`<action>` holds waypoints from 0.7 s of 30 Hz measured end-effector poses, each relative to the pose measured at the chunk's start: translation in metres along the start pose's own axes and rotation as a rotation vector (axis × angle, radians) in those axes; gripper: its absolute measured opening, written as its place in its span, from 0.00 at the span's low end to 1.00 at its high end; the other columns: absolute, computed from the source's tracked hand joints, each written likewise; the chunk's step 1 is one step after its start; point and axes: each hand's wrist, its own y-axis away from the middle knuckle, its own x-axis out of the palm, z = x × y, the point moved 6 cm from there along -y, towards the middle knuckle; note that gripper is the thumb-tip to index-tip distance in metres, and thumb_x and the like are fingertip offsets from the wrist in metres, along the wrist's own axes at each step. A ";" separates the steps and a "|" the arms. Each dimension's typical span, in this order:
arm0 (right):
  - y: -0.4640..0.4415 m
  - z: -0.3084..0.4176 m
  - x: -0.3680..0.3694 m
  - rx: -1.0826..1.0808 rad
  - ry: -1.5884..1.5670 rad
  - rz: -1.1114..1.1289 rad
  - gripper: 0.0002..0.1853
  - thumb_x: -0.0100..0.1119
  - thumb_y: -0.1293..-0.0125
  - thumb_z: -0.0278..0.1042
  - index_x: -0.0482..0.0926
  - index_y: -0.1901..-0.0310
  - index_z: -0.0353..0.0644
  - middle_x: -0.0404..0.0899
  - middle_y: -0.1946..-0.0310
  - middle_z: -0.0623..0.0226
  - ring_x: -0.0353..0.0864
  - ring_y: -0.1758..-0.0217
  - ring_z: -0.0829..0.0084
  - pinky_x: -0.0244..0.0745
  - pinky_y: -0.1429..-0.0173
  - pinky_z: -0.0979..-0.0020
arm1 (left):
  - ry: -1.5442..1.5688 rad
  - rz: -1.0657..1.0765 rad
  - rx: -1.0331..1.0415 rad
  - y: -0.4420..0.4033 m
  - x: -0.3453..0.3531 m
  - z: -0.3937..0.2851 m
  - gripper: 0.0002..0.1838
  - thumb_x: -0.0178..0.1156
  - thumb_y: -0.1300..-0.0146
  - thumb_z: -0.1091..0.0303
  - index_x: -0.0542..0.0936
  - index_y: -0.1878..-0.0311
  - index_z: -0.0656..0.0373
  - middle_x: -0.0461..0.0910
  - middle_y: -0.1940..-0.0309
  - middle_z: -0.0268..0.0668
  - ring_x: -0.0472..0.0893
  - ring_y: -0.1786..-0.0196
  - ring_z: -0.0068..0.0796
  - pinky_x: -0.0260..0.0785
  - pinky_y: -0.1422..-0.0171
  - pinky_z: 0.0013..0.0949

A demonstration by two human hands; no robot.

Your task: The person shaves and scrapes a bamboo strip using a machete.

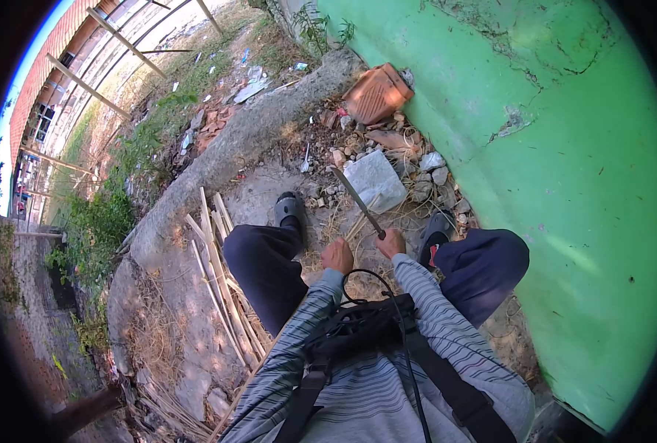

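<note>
My right hand [391, 243] is closed round the handle of a long dark blade [358, 199], which points up and to the left over the ground. Beside it on the left, my left hand [337, 256] is closed on a thin bamboo strip [356, 227] that runs up towards the blade. Part of the strip trails back under my left arm. Just beyond the blade sits a pale whitish block [375, 181] among the stones. Both hands are between my bent knees.
Split bamboo strips [229, 299] lie on the ground left of my leg. A green wall [565, 221] stands close on the right. Orange roof tiles [377, 94] and rubble lean near its base. A raised concrete edge [225, 151] curves along the left.
</note>
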 end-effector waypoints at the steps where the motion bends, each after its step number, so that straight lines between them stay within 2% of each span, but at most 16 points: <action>1: 0.001 0.000 0.003 -0.002 -0.002 0.015 0.17 0.66 0.39 0.47 0.87 0.64 0.38 0.86 0.67 0.46 0.86 0.60 0.44 0.81 0.51 0.50 | 0.046 -0.039 -0.007 0.002 -0.012 -0.002 0.10 0.55 0.32 0.66 0.81 0.61 0.62 0.86 0.68 0.54 0.88 0.62 0.56 0.81 0.59 0.53; 3: 0.004 -0.001 0.006 0.001 -0.024 0.006 0.17 0.66 0.39 0.47 0.87 0.64 0.38 0.86 0.67 0.47 0.86 0.60 0.44 0.81 0.52 0.49 | 0.089 -0.078 -0.016 0.001 -0.025 -0.002 0.11 0.55 0.32 0.67 0.82 0.61 0.63 0.87 0.66 0.55 0.88 0.60 0.56 0.81 0.57 0.53; 5: 0.004 -0.002 0.005 0.001 -0.049 -0.003 0.17 0.66 0.40 0.47 0.87 0.64 0.38 0.86 0.66 0.47 0.86 0.61 0.44 0.81 0.52 0.49 | 0.078 0.105 0.028 -0.005 -0.015 -0.001 0.11 0.55 0.33 0.68 0.84 0.62 0.65 0.86 0.64 0.56 0.88 0.57 0.56 0.81 0.54 0.52; 9: 0.013 0.007 -0.009 -0.080 -0.051 0.023 0.16 0.66 0.40 0.46 0.87 0.64 0.39 0.86 0.66 0.47 0.86 0.60 0.44 0.81 0.53 0.50 | 0.052 0.072 0.089 0.003 -0.026 -0.007 0.12 0.55 0.34 0.69 0.85 0.62 0.66 0.87 0.64 0.55 0.88 0.58 0.57 0.81 0.54 0.53; 12: 0.011 0.011 -0.013 -0.076 -0.062 0.032 0.16 0.66 0.40 0.46 0.87 0.64 0.39 0.86 0.66 0.47 0.86 0.60 0.45 0.81 0.53 0.50 | -0.011 0.103 0.061 0.018 -0.036 -0.001 0.11 0.58 0.32 0.63 0.83 0.62 0.62 0.86 0.61 0.55 0.87 0.54 0.59 0.80 0.53 0.54; 14: 0.005 0.004 -0.010 -0.048 -0.053 0.044 0.16 0.66 0.40 0.46 0.87 0.63 0.39 0.86 0.66 0.47 0.87 0.60 0.45 0.81 0.53 0.50 | -0.006 -0.033 0.173 0.033 -0.050 -0.002 0.11 0.56 0.36 0.69 0.84 0.66 0.65 0.86 0.67 0.55 0.88 0.64 0.58 0.81 0.59 0.54; 18: 0.006 0.000 -0.010 -0.064 -0.055 -0.042 0.16 0.65 0.40 0.47 0.87 0.64 0.40 0.86 0.67 0.48 0.86 0.61 0.45 0.81 0.53 0.50 | 0.010 -0.135 0.226 0.048 -0.054 0.002 0.10 0.57 0.36 0.68 0.83 0.66 0.64 0.86 0.67 0.55 0.88 0.64 0.58 0.80 0.60 0.55; 21: 0.021 0.024 -0.008 -0.166 -0.159 0.058 0.17 0.65 0.40 0.48 0.87 0.66 0.40 0.86 0.68 0.49 0.86 0.61 0.45 0.80 0.55 0.50 | 0.003 -0.165 0.203 0.057 -0.058 0.007 0.11 0.58 0.35 0.66 0.84 0.66 0.63 0.86 0.67 0.55 0.87 0.63 0.58 0.80 0.61 0.54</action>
